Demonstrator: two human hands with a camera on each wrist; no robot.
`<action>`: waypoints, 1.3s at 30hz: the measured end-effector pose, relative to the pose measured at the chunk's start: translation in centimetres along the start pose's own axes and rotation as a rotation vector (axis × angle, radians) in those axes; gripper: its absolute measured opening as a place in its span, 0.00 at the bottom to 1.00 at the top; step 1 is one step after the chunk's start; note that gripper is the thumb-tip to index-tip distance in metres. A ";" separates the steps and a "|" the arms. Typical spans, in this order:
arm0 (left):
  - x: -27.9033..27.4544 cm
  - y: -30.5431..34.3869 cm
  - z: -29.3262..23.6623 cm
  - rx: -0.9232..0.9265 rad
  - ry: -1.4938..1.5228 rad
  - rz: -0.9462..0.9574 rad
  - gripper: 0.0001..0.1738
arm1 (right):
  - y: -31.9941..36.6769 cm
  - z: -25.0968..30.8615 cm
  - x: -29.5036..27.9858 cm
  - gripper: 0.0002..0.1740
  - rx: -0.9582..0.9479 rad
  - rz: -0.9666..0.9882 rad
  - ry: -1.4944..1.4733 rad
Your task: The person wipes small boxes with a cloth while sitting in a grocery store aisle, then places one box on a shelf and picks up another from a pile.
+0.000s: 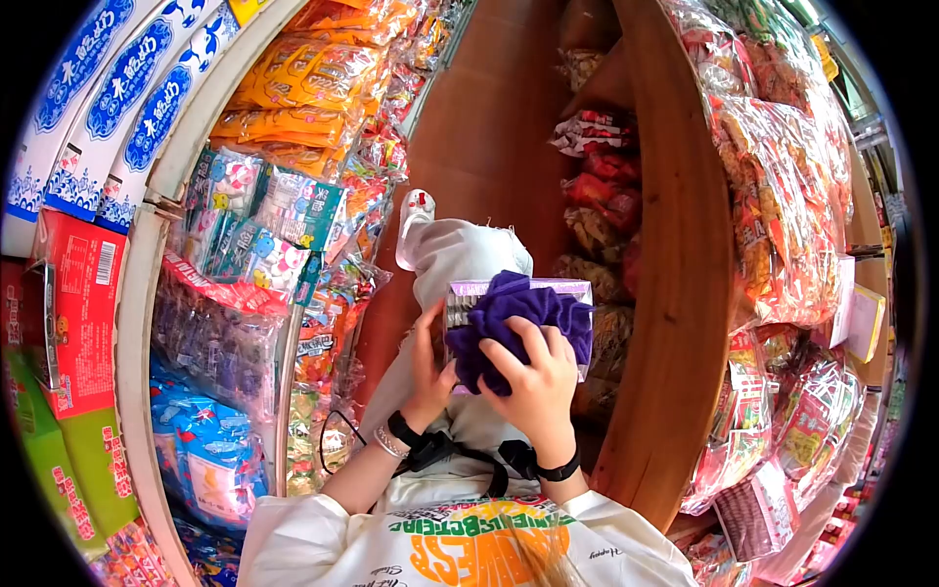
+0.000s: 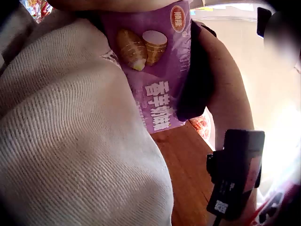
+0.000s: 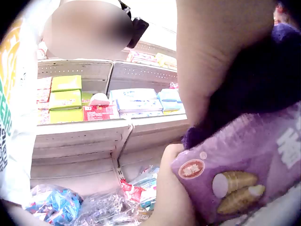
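Note:
A purple box with taro pictures point(image 2: 160, 61) rests over the person's lap, its printed side also visible in the right wrist view point(image 3: 235, 179). The left hand point(image 1: 428, 377) grips the box's left side, thumb near the front corner. On top of the box lies a bunched dark purple cloth point(image 1: 499, 318). The right hand point(image 1: 536, 377) presses on the cloth with spread, bent fingers. The cloth covers much of the box top and hangs over one side in the left wrist view.
Bagged snacks fill the shelf at left point(image 1: 225, 333), beside blue-and-white cartons point(image 1: 127, 73) and red and green boxes. A wooden ledge point(image 1: 675, 254) runs along the right, with more snack bags point(image 1: 773, 205) beyond it. Bags also lie below the ledge.

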State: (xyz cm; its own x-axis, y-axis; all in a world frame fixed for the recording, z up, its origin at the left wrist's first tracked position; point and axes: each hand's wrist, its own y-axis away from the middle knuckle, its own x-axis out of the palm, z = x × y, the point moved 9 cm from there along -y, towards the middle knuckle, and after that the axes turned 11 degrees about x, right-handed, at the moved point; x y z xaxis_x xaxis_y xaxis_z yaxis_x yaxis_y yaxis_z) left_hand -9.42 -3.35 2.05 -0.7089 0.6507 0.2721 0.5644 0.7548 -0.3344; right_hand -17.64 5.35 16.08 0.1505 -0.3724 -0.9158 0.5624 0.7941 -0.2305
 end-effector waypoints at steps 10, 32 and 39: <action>0.2 -0.4 0.0 0.009 -0.014 0.018 0.51 | 0.0 -0.9 -0.1 0.25 0.011 -0.072 -0.066; 0.2 0.1 0.6 -0.005 -0.105 0.110 0.52 | -0.1 -7.2 -1.9 0.23 0.298 -0.218 -0.078; -0.4 0.4 0.6 0.015 -0.094 0.034 0.55 | 0.1 -3.5 -1.2 0.23 0.176 -0.200 -0.009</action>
State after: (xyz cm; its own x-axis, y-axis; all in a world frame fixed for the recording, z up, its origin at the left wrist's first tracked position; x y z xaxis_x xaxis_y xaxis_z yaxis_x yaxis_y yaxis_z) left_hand -9.10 -3.36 1.27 -0.7267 0.6643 0.1749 0.5827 0.7309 -0.3554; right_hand -20.58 7.53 16.06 0.0284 -0.5186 -0.8546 0.7141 0.6088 -0.3456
